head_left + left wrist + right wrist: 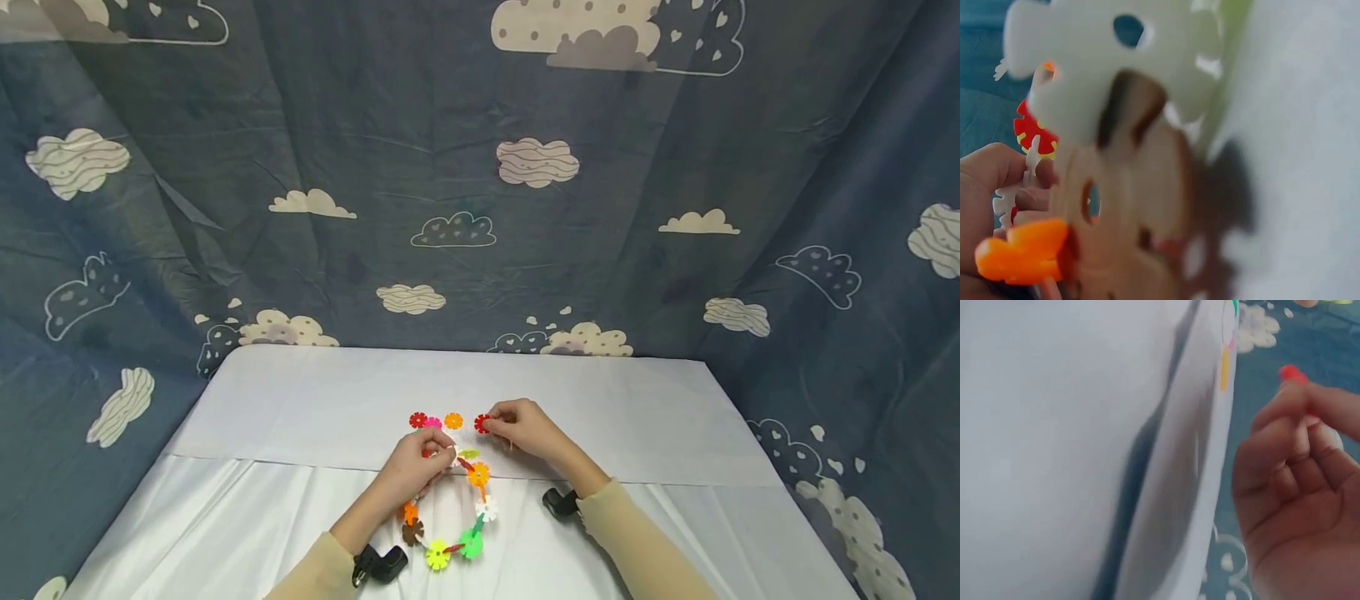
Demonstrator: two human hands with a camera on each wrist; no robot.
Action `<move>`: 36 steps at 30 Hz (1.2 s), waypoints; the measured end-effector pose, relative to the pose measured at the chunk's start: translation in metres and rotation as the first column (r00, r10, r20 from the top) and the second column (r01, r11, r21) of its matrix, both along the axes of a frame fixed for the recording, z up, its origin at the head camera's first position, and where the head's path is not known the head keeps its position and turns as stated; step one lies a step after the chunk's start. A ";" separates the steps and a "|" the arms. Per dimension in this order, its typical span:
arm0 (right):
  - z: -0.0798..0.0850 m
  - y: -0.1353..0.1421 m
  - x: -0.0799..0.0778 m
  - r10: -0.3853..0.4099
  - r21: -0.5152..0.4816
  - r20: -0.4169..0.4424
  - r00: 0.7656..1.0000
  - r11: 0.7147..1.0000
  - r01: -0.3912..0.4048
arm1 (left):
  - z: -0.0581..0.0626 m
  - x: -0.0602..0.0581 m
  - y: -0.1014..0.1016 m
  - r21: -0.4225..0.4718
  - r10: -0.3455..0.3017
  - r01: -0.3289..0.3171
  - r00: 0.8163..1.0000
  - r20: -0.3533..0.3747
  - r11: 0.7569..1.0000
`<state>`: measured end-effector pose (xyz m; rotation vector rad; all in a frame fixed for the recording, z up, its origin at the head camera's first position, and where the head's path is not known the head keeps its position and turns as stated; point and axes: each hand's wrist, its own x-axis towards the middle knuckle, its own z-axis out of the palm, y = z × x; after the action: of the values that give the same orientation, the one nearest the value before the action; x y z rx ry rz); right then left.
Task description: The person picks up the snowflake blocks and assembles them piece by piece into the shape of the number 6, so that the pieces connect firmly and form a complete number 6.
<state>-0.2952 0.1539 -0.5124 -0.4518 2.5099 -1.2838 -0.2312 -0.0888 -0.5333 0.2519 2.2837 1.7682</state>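
Apparently linking, the left hand grips a multicoloured plastic-disc chain, the right hand a red notched disc likely needing slot alignment.

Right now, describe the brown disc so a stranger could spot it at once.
In the head view, start at the white table and find the ring of coloured discs. At its lower left, between an orange piece and a yellow disc, sits the brown disc, the only brown one there.
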 end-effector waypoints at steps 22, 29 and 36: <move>-0.010 0.010 0.046 0.025 -0.398 0.290 0.957 0.912 0.097 | 0.002 -0.004 0.014 -0.109 0.006 -0.031 0.976 -0.219 0.994; -0.009 0.008 0.045 0.030 -0.376 0.298 0.954 0.923 0.088 | 0.004 -0.001 0.012 -0.112 -0.001 -0.020 0.982 -0.189 0.994; -0.004 0.010 0.042 0.033 -0.313 0.284 0.958 0.948 0.060 | 0.011 -0.001 0.002 -0.155 -0.124 0.102 0.982 -0.139 0.983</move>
<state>-0.2533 0.1642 -0.5160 -0.2898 2.0786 -1.6410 -0.2323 -0.0867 -0.5219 0.4903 2.4351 1.5652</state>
